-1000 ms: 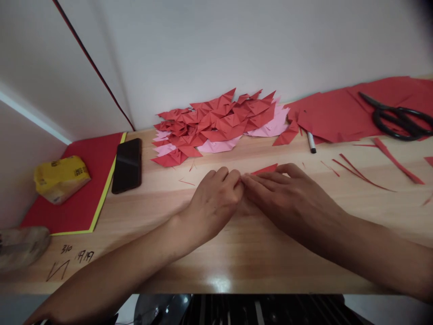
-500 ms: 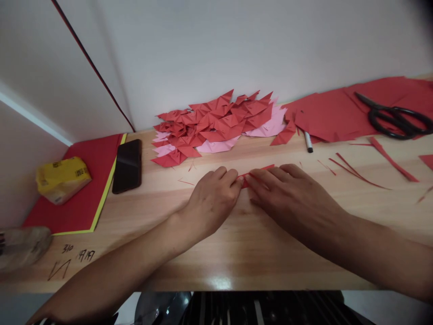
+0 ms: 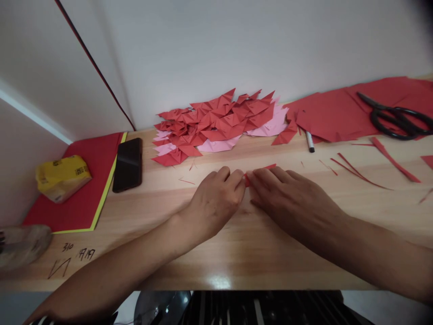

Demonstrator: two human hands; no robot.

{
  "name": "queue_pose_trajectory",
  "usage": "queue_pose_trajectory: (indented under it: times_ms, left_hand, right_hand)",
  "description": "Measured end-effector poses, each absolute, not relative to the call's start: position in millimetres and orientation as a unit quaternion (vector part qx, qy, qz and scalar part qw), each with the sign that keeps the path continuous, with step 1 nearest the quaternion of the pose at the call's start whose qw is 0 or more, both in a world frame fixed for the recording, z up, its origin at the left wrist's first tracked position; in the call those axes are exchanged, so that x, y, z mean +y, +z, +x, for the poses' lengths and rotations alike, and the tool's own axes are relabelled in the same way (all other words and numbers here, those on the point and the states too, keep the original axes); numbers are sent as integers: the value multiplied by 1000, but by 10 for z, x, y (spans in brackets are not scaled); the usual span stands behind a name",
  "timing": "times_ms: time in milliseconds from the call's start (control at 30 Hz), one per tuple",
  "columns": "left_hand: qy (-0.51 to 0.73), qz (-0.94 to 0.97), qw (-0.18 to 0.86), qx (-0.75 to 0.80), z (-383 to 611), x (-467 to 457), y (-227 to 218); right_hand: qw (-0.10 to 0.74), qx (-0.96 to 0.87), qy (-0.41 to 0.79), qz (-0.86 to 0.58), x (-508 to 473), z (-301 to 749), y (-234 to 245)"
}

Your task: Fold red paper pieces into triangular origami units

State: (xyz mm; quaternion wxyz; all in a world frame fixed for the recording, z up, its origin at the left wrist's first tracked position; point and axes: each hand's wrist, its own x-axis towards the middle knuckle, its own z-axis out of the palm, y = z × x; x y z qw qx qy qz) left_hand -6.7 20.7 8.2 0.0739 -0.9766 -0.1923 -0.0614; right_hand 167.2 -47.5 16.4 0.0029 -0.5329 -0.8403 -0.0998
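A small piece of folded red paper (image 3: 247, 182) lies on the wooden table between my hands, mostly hidden under the fingers. My left hand (image 3: 216, 201) has its fingers curled and pinches the paper's left end. From the other side, my right hand (image 3: 291, 194) presses on the paper with its fingers bent together, their tips almost touching the left hand. A thin red edge shows beyond the right fingers. Behind both hands is a heap of folded red and pink paper pieces (image 3: 216, 122), spread along the wall.
Black-handled scissors (image 3: 399, 122) rest on red paper sheets (image 3: 338, 115) at the back right, near a marker (image 3: 310, 141) and red paper strips (image 3: 395, 160). To the left are a phone (image 3: 127, 165), a red pad (image 3: 81, 198), a yellow packet (image 3: 63, 177) and a bottle (image 3: 23, 246).
My left hand has shifted slightly right, closer to the right hand, and less red paper shows between them. Both hands stay on the paper.
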Motion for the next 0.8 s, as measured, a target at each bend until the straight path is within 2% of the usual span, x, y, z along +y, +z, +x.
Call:
queue_pose_trajectory:
  times_ms: [367, 533, 800]
  left_hand:
    - [-21, -973, 129, -191, -29, 79, 125]
    - [-46, -961, 177, -207, -39, 5, 54]
    - [-49, -967, 159, -193, -37, 25, 24]
  right_hand:
    - [13, -839, -139, -526, -521, 1635, 126]
    - [12, -839, -157, -521, -509, 1645, 121]
    - [-7, -831, -169, -529, -501, 1640, 124]
